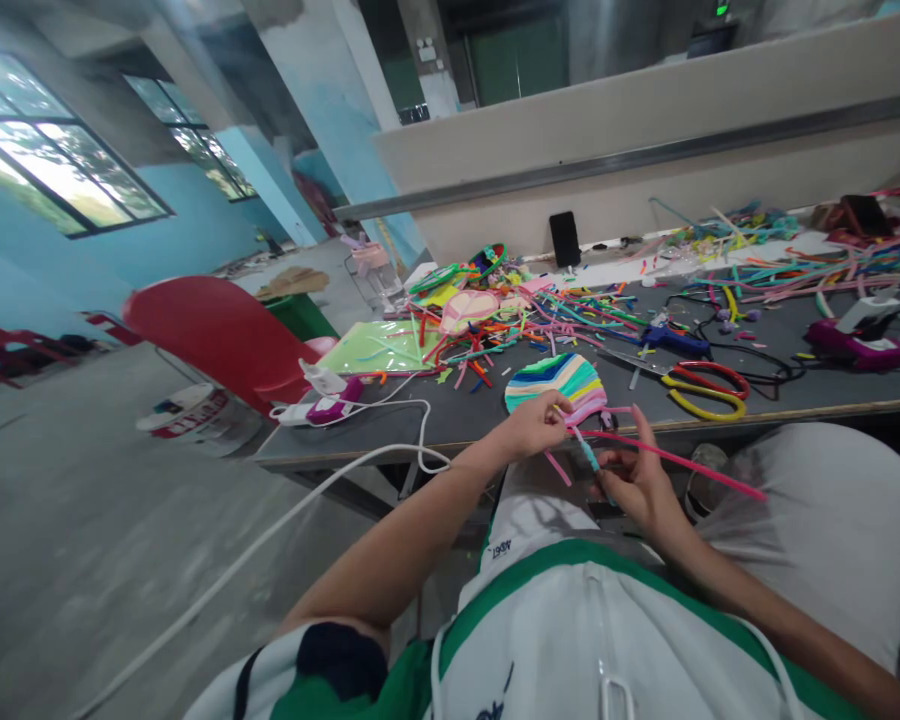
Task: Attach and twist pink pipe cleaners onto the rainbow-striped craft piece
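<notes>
My left hand (pixel 538 425) is closed in a pinch on the edge of a round striped pad (pixel 556 381) of pastel pipe cleaners at the table's front edge. My right hand (pixel 640 480) is below the table edge, fingers closed around a long pink pipe cleaner (pixel 690 466) that sticks out to the right. A short blue piece (pixel 587 454) and other pink ends sit between the two hands.
The grey table (pixel 480 410) holds heaps of coloured pipe cleaners (pixel 547 310), red and yellow scissors (pixel 701 388), a blue glue gun (pixel 671 340), a purple glue gun (pixel 859 348), a black phone (pixel 565 238) and a white cable (pixel 390 450). A red chair (pixel 217 335) stands left.
</notes>
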Demonstrator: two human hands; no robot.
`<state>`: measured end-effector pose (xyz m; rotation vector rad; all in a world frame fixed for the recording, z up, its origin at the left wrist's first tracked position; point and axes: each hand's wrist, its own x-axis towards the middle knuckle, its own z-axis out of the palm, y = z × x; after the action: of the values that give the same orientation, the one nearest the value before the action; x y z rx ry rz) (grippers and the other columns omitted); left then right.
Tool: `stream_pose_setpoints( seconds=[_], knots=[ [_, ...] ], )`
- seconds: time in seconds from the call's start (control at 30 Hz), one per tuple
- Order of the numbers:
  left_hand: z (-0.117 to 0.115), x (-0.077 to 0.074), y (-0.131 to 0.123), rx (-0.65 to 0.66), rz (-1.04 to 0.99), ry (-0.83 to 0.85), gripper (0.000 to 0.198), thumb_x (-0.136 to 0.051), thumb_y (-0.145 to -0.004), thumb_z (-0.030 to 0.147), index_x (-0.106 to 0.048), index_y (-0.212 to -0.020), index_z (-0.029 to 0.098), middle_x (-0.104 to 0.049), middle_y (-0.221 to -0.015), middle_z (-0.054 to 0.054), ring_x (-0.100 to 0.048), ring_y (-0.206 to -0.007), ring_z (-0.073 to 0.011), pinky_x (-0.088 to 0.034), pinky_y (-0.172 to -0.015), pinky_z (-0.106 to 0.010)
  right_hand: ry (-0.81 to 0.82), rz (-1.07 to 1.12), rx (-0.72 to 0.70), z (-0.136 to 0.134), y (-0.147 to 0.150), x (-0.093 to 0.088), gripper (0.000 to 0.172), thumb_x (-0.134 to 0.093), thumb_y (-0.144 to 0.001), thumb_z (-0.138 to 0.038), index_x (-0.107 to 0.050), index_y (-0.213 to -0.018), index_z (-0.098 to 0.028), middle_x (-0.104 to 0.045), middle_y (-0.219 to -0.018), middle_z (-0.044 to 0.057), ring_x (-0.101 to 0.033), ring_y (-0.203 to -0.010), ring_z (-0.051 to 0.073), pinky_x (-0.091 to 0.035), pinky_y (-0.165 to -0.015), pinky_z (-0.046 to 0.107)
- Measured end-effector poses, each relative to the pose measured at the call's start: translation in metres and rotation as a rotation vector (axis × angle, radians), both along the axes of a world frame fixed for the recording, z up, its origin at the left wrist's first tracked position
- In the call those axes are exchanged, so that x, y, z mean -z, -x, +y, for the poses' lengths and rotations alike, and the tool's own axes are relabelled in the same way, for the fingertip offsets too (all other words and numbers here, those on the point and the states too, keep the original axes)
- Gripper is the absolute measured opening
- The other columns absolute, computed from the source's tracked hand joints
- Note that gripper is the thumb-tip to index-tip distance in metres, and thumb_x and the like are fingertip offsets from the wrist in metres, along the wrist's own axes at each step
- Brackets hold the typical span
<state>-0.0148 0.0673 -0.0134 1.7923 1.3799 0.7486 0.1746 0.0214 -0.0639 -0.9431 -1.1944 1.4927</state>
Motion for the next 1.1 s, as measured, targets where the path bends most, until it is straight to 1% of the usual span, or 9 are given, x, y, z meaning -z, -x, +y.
stream_pose_setpoints(
  seconds=[0.1,0.2,0.33,0.5,0.63,0.8,0.87,0.97,1.1],
  knots=[
    [0.001,-0.009,0.006,0.059,-0.239,0.173,0.031,-0.054,-0.07,0.016,-0.051,-0.101,0.016,-0.051,-0.052,0.007,-0.047,-0.04,-0.0079,-0.033,-0.044,-0.018,0.005,-0.012,0.013,0.002,-0.001,0.002,0.102,-0.068,-0.068,-0.022,-0.006,-0.147,-0.036,-0.058,-0.08,-0.004,-0.059,-0.057,0.012,-0.056,-0.057,0.032],
    [-0.003,-0.018,0.015,0.043,-0.299,0.228,0.028,-0.057,-0.069,0.017,-0.056,-0.097,0.014,-0.056,-0.051,0.004,-0.043,-0.037,-0.0061,-0.027,-0.039,-0.016,0.025,-0.008,-0.005,0.002,-0.002,0.0,0.097,-0.068,-0.067,-0.021,-0.013,-0.146,-0.036,-0.058,-0.08,-0.005,-0.059,-0.057,0.012,-0.056,-0.058,0.032],
    [-0.011,-0.022,0.03,-0.056,-0.338,0.216,0.024,-0.06,-0.068,0.019,-0.059,-0.091,0.013,-0.058,-0.052,0.002,-0.039,-0.036,-0.0044,-0.025,-0.036,-0.016,0.074,0.005,-0.037,0.001,-0.004,-0.008,0.086,-0.068,-0.066,-0.022,-0.027,-0.141,-0.034,-0.058,-0.08,-0.004,-0.059,-0.059,0.013,-0.056,-0.06,0.033],
    [-0.019,-0.025,0.051,-0.24,-0.54,0.153,0.025,-0.066,-0.068,0.022,-0.057,-0.09,0.014,-0.059,-0.053,0.003,-0.042,-0.036,-0.0041,-0.027,-0.036,-0.015,0.092,0.02,-0.065,-0.006,-0.003,-0.017,0.063,-0.068,-0.068,-0.027,-0.045,-0.127,-0.027,-0.058,-0.085,-0.001,-0.06,-0.059,0.013,-0.054,-0.061,0.032],
    [-0.023,-0.02,0.058,-0.37,-0.735,0.051,0.026,-0.072,-0.067,0.025,-0.058,-0.087,0.014,-0.06,-0.057,0.002,-0.052,-0.045,-0.0068,-0.031,-0.037,-0.015,0.107,-0.047,-0.078,-0.012,-0.001,-0.022,0.041,-0.066,-0.072,-0.033,-0.058,-0.11,-0.021,-0.061,-0.092,0.003,-0.063,-0.066,0.014,-0.053,-0.066,0.032],
    [-0.029,-0.002,0.05,-0.334,-0.941,0.032,0.036,-0.074,-0.068,0.034,-0.062,-0.095,0.014,-0.063,-0.073,-0.002,-0.061,-0.065,-0.0106,-0.043,-0.051,-0.018,0.127,-0.061,-0.069,-0.012,0.001,-0.02,0.042,-0.067,-0.071,-0.035,-0.058,-0.108,-0.02,-0.064,-0.096,0.005,-0.064,-0.066,0.015,-0.054,-0.066,0.033],
    [-0.032,0.003,0.046,-0.3,-0.911,0.034,0.042,-0.076,-0.066,0.035,-0.062,-0.1,0.013,-0.064,-0.076,-0.003,-0.061,-0.067,-0.0114,-0.044,-0.055,-0.019,0.116,-0.032,-0.075,-0.013,0.002,-0.016,0.042,-0.067,-0.071,-0.035,-0.056,-0.109,-0.021,-0.065,-0.1,0.006,-0.064,-0.066,0.015,-0.054,-0.066,0.033],
    [-0.033,0.01,0.04,-0.295,-0.681,-0.002,0.045,-0.074,-0.069,0.032,-0.063,-0.107,0.012,-0.063,-0.07,-0.001,-0.056,-0.058,-0.0098,-0.043,-0.054,-0.021,0.113,-0.009,-0.092,-0.015,0.004,-0.01,0.042,-0.068,-0.072,-0.034,-0.055,-0.11,-0.022,-0.066,-0.097,0.005,-0.065,-0.066,0.016,-0.054,-0.064,0.033],
    [-0.029,0.018,0.033,-0.362,-0.378,-0.132,0.033,-0.065,-0.076,0.036,-0.069,-0.098,0.011,-0.059,-0.063,-0.001,-0.05,-0.054,-0.01,-0.039,-0.051,-0.021,0.104,-0.021,-0.147,-0.016,0.007,-0.004,0.041,-0.067,-0.075,-0.036,-0.055,-0.112,-0.022,-0.068,-0.094,0.005,-0.066,-0.068,0.017,-0.054,-0.065,0.033]
  ],
)
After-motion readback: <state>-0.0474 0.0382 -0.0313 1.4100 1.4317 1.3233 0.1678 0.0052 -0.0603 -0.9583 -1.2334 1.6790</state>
